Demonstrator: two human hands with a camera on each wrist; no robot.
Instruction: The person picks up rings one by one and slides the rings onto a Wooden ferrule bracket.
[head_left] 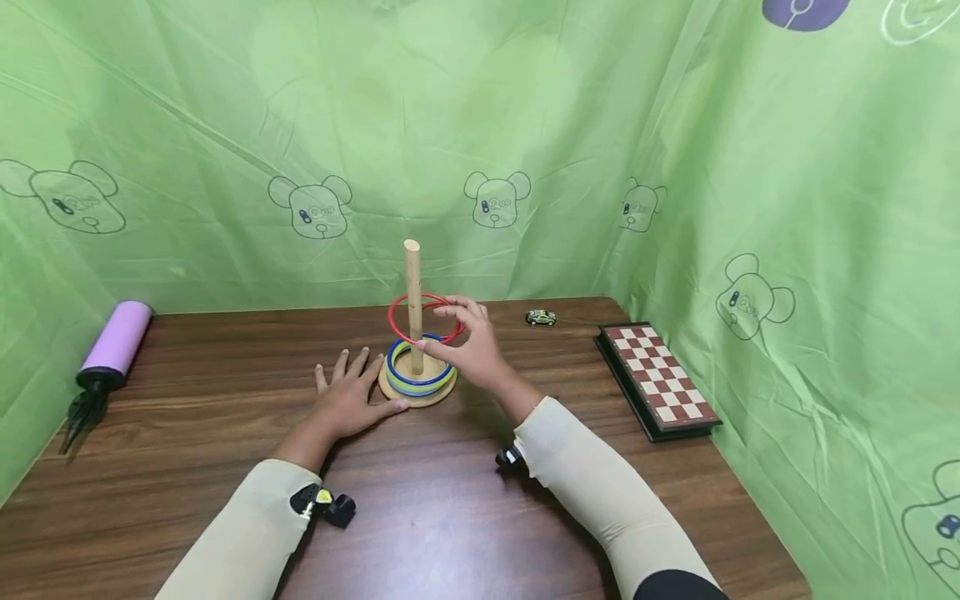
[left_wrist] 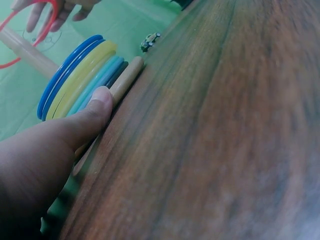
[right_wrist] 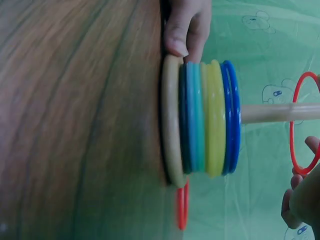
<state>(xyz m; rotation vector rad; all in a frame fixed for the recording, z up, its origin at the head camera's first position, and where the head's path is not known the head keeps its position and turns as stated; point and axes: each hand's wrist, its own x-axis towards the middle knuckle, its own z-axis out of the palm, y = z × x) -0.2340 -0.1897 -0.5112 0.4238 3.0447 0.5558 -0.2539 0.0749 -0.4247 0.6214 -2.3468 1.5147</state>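
Note:
A wooden peg [head_left: 414,279] stands upright on a round wooden base [right_wrist: 171,125]. Stacked around its foot are dark blue rings [right_wrist: 232,120], yellow rings [right_wrist: 215,120] and teal rings [right_wrist: 199,120], the dark blue on top. My right hand [head_left: 477,348] pinches a red ring [head_left: 391,322] by its right side, holding it above the stack with the peg passing through it. With fingers spread and straight, my left hand [head_left: 347,402] rests on the table left of the base, its thumb touching the base's edge.
A small toy car [head_left: 540,317] sits at the table's back edge. To the right lies a checkered board box [head_left: 663,379]; a purple hand pump [head_left: 116,342] lies at the far left. More red rings [right_wrist: 182,206] show beyond the base. Green curtains [head_left: 420,150] enclose the table.

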